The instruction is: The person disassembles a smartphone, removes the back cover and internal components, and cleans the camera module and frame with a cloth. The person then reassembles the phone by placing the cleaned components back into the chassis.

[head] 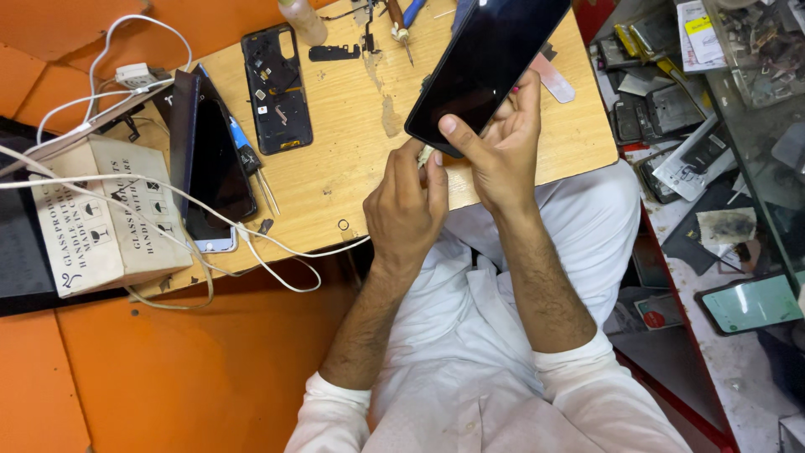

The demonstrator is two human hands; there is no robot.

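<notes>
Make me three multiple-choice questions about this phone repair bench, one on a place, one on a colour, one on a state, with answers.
1. Where does the opened phone back shell lie?
A. flat on the wooden board
B. on the cardboard box
C. on the person's lap

2. What colour is the cable trailing over the box?
A. red
B. white
C. black

3. How is the dark screen panel being handled?
A. lying flat, untouched
B. held up off the board by the right hand, with the left hand at its lower corner
C. packed inside the box

Answers: 1 A, it rests face-open on the wood. 2 B, the cord is white. 3 B, the right thumb presses its lower edge.
</notes>
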